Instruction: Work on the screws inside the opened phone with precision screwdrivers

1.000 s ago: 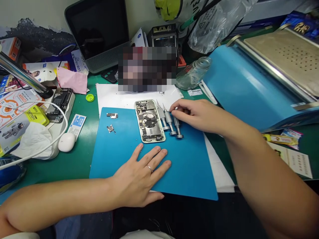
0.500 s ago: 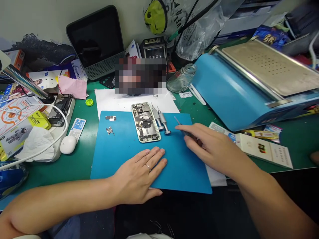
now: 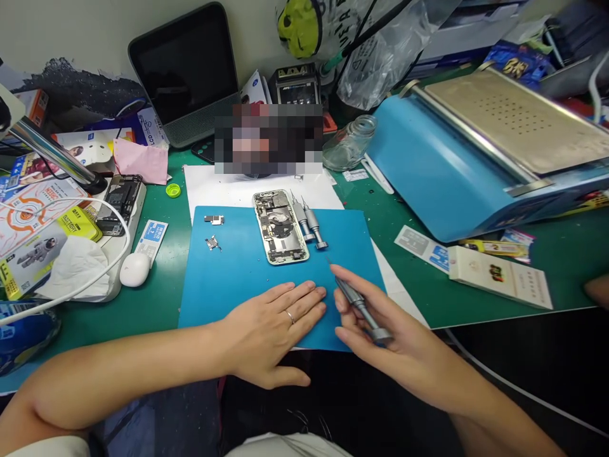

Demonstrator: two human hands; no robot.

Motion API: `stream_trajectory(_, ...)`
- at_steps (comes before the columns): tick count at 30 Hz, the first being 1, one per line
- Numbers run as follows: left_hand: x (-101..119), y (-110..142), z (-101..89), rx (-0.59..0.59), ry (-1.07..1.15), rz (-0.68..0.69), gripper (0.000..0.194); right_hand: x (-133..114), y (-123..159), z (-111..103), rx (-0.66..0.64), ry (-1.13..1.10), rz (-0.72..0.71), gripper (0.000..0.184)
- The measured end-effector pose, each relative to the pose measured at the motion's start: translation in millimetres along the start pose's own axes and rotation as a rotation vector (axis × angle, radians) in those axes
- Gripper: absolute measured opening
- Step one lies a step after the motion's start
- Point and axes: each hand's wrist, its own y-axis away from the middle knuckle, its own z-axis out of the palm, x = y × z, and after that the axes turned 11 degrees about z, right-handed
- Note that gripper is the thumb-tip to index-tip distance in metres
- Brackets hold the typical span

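Observation:
My left hand (image 3: 273, 330) lies flat, palm down, on the front of the blue mat (image 3: 223, 279), its fingers stretched out and a ring on one of them. Over the mat's right front part, my right hand (image 3: 380, 324) holds a grey precision screwdriver (image 3: 358, 301), its thin tip pointing away from me. An opened phone (image 3: 281, 227) rests at the back of the mat with its inner parts bare. Two more grey screwdrivers (image 3: 311, 222) lie close along its right side. To the left are a small metal-covered part (image 3: 214, 220) and a small bracket-like piece (image 3: 212, 242).
A blue machine with a metal top plate (image 3: 428, 171) stands at the right. Near it are a white box (image 3: 499, 277) and a glass jar (image 3: 349, 143). On the left lie a white earbud case (image 3: 135, 270), another opened phone (image 3: 118, 203) and a white cable (image 3: 111, 257).
My right hand has drawn back toward me and turned, so the screwdriver in it shows fully. My left hand remains flat on the mat; the view has shifted slightly.

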Motion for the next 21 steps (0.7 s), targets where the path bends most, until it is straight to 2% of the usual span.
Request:
stream_trajectory(2,-0.5,-0.1,0.7,0.006,-0.013,0.008,0.098,-2.0,-2.3,5.0,0.024,0.056,-0.144,0.052)
stream_trajectory(4,-0.9,-0.3,2.4,0.011,-0.035,0.012,0.095,-6.6,-8.7,9.4,0.052,0.073,-0.328,0.04)
stream_trajectory(6,-1.4,-0.6,4.6,0.024,-0.057,0.026,0.091,-12.7,-17.8,13.6,0.056,0.042,-0.45,0.034)
stream_trajectory(12,-1.7,-2.1,8.3,0.043,-0.077,0.034,0.075,-21.1,-42.1,25.4,0.091,0.057,-0.394,0.023)
stream_trajectory(18,-1.1,-3.3,7.5,0.031,-0.141,0.042,0.078,-19.0,-48.6,30.9,0.137,0.088,-0.455,0.021)
stream_trajectory(21,-2.7,-3.7,9.7,0.08,-0.158,0.059,0.079,-20.4,-48.1,29.4,0.131,0.106,-0.471,0.022)
